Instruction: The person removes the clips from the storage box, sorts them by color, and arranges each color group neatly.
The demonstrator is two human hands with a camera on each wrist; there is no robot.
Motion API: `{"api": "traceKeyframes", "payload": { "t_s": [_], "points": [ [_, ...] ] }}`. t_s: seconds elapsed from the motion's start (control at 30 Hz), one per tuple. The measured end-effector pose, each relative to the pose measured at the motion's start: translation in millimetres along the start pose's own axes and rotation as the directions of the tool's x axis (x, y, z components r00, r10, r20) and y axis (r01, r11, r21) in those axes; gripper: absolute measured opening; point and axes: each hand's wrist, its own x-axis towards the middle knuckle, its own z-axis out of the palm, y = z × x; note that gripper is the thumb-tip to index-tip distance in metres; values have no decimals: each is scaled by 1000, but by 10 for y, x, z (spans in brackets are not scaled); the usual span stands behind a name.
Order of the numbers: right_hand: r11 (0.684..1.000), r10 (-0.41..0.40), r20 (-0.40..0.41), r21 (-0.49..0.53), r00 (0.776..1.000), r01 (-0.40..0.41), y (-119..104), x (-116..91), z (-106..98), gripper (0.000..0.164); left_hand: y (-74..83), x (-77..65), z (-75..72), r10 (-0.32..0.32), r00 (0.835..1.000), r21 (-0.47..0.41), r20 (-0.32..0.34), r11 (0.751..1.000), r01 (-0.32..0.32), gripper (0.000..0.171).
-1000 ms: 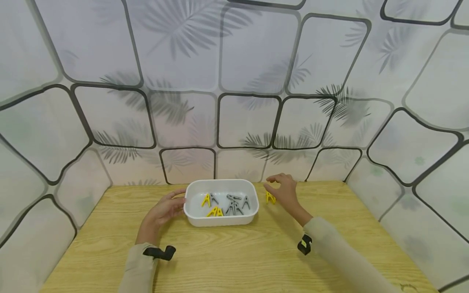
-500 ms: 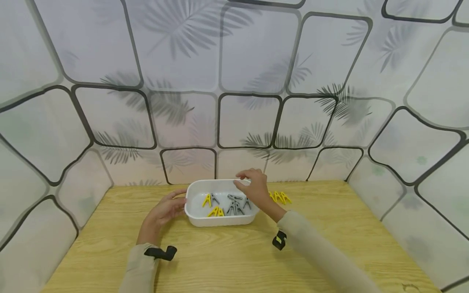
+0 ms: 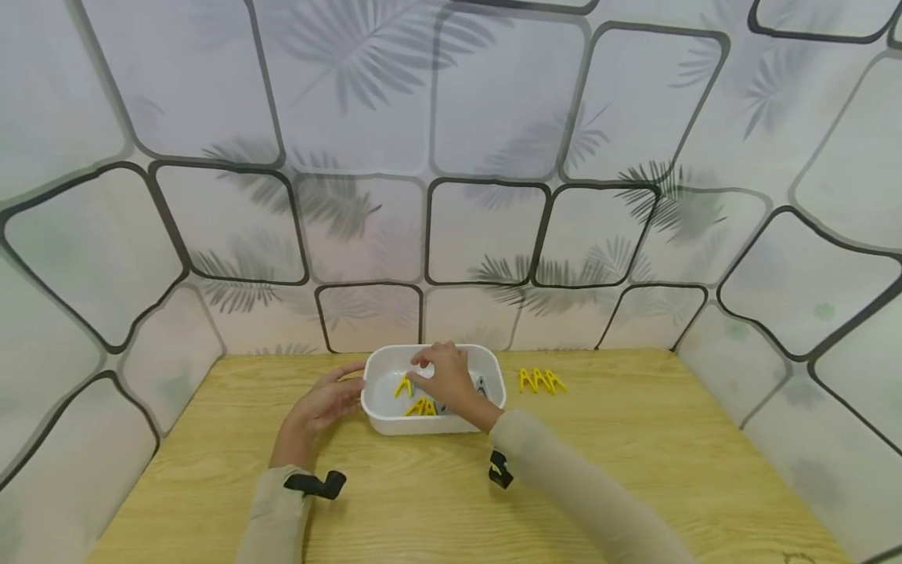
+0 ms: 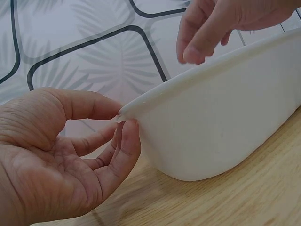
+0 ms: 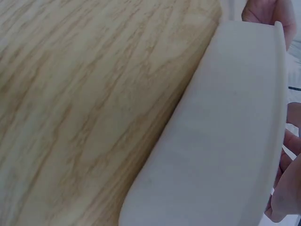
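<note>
Over the tub, a person's right hand hangs with its fingers loosely bent and a gap between thumb and forefinger. In the left wrist view its fingertips sit just above the tub's rim. At the tub's left end, the left hand pinches the rim between thumb and fingers.

Inside the tub, toward its left, a yellow clip lies just below the right thumb. Near the tub's front wall are two more yellow clips, side by side. Just right of these, partly hidden by the right hand, is what appears to be a grey clip. Another grey clip lies toward the tub's right end.

Just outside the tub, to its right, three yellow clips lie in a row on the table. The tub rests upright on this wood-grained surface. In front of the tub, both forearms wear beige sleeves, each with a black band near the wrist. Behind the tub rises a pale wall patterned with rounded dark outlines and grey fronds.
</note>
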Motion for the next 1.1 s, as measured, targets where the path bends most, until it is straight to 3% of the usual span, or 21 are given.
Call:
{"api": "traceKeyframes", "payload": {
  "t_s": [0.2,0.57,0.8,1.1],
  "points": [
    [1000,-20,90,-6,996,21,-3,1,102,22,-23,2,2,3,1000,-3,-5,1000,-3,61],
    [998,46,275,19,960,-53,-37,16,151,27,-19,6,15,14,1000,-12,1,1000,-14,60],
    [997,38,305,-69,951,-17,-35,-10,169,25,-19,-5,20,2,1000,-5,-7,1000,-2,61],
    [989,79,265,-143,961,-42,-41,12,170,26,-10,12,4,-3,1000,-16,-20,1000,2,61]
  ]
}}
